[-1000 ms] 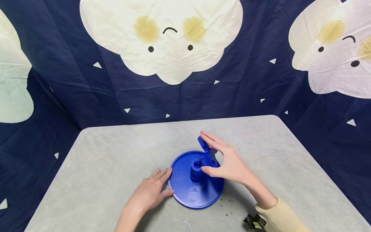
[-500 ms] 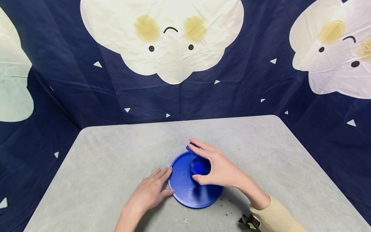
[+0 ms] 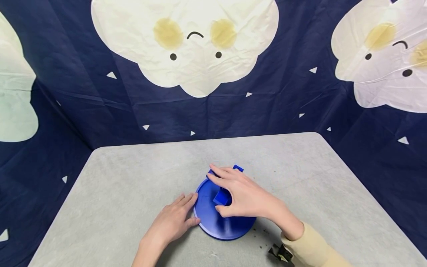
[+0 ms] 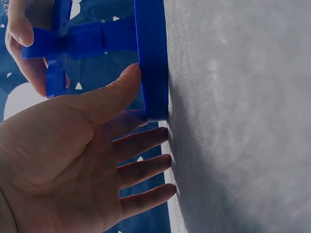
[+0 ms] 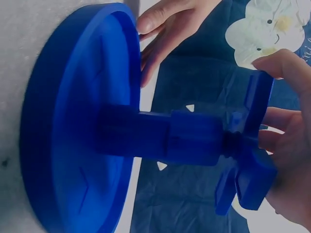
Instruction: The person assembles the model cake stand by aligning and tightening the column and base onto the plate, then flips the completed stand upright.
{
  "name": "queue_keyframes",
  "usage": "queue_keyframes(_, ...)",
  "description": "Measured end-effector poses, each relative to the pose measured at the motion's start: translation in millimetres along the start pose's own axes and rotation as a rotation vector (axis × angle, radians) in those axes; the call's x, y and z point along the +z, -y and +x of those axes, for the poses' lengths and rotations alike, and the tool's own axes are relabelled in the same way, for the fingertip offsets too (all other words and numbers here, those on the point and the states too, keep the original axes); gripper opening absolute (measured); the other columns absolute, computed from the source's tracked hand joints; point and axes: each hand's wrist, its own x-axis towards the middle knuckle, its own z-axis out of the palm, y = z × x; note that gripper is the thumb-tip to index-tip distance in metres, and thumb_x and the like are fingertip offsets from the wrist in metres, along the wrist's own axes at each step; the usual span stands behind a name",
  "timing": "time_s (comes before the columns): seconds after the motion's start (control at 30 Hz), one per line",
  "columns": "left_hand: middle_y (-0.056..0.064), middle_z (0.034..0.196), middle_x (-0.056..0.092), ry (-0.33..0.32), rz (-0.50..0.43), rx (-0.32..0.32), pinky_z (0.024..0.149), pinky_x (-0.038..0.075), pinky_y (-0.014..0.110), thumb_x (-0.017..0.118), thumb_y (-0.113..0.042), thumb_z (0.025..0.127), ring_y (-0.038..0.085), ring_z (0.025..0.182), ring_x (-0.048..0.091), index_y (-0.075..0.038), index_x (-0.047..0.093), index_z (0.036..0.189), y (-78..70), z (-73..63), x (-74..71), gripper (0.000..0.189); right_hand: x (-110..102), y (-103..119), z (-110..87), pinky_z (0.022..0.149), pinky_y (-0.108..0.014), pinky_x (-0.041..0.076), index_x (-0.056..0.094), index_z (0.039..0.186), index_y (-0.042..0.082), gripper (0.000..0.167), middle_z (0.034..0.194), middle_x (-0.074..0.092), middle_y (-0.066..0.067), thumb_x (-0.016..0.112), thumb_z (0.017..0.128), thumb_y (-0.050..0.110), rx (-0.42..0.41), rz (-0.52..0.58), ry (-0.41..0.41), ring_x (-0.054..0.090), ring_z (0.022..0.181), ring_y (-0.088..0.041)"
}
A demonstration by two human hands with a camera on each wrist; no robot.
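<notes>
A round blue base (image 3: 217,226) with a raised rim lies flat on the grey table. From its centre rises a blue post (image 5: 116,128). On top of the post sits a blue part with several flat arms (image 5: 255,174), its lower sleeve in line with the post. My right hand (image 3: 250,194) holds this part by its arms, thumb on the near side and fingers on the far side. My left hand (image 3: 170,220) lies at the base's left rim. Its thumb touches the rim and its straight fingers touch the table, as the left wrist view shows.
A small black item (image 3: 280,253) is beside the right cuff (image 3: 301,243), near the table's front. Dark crumbs (image 3: 265,231) lie right of the base. Behind the table (image 3: 133,178) hangs a navy cloth (image 3: 227,115) with white clouds.
The armed part came from the right of the post onto its top, and its arms have since turned. My right hand moved left with it. My left hand stayed at the rim.
</notes>
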Motion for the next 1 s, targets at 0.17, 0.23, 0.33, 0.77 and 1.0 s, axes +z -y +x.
queue_keyframes(0.17, 0.012, 0.158, 0.051, -0.003, 0.002, 0.003, 0.112, 0.041, 0.068, 0.073, -0.042, 0.093, 0.041, 0.150, 0.042, -0.012, 0.049, 0.154, 0.3, -0.5, 0.3, 0.071, 2, 2, 2.4, 0.124, -0.057, 0.035, 0.050, 0.153, 0.011, 0.077, 0.166, 0.039, -0.009, 0.072, 0.086, 0.043, -0.010, -0.025, 0.047, 0.037, 0.155, -0.026)
queue_keyframes(0.23, 0.012, 0.158, 0.051, -0.005, 0.005, 0.006, 0.111, 0.042, 0.068, 0.073, -0.042, 0.093, 0.041, 0.150, 0.042, -0.012, 0.049, 0.154, 0.6, -0.3, 0.7, 0.071, 4, 2, 2.1, 0.125, -0.056, 0.035, 0.050, 0.153, 0.011, 0.077, 0.165, 0.040, -0.008, 0.072, 0.088, 0.046, -0.016, -0.041, 0.051, 0.037, 0.154, -0.026)
queue_keyframes(0.33, 0.012, 0.158, 0.051, -0.011, 0.008, 0.010, 0.111, 0.042, 0.069, 0.073, -0.042, 0.093, 0.041, 0.149, 0.043, -0.012, 0.050, 0.153, 0.6, -0.6, 0.9, 0.071, 7, -1, 0.5, 0.126, -0.056, 0.032, 0.050, 0.153, 0.011, 0.082, 0.165, 0.041, -0.008, 0.074, 0.088, 0.053, -0.032, -0.050, 0.027, 0.037, 0.155, -0.027)
queue_keyframes(0.77, 0.013, 0.157, 0.052, -0.015, 0.009, 0.007, 0.112, 0.042, 0.068, 0.074, -0.042, 0.092, 0.042, 0.149, 0.043, -0.011, 0.050, 0.153, 1.5, -1.0, 1.1, 0.072, 0, -39, -12.8, 0.124, -0.054, 0.037, 0.062, 0.144, 0.018, 0.055, 0.157, 0.053, -0.004, 0.068, 0.097, 0.047, 0.115, 0.123, -0.176, 0.043, 0.151, -0.027)
queue_keyframes(1.0, 0.014, 0.157, 0.052, -0.031, 0.007, 0.022, 0.111, 0.042, 0.068, 0.074, -0.042, 0.092, 0.042, 0.148, 0.044, -0.010, 0.051, 0.152, 2.4, -1.3, 1.3, 0.073, -1, -59, -19.8, 0.117, -0.045, 0.047, 0.068, 0.135, 0.015, 0.038, 0.144, 0.064, -0.002, 0.066, 0.102, 0.033, 0.104, 0.223, -0.206, 0.058, 0.138, -0.019)
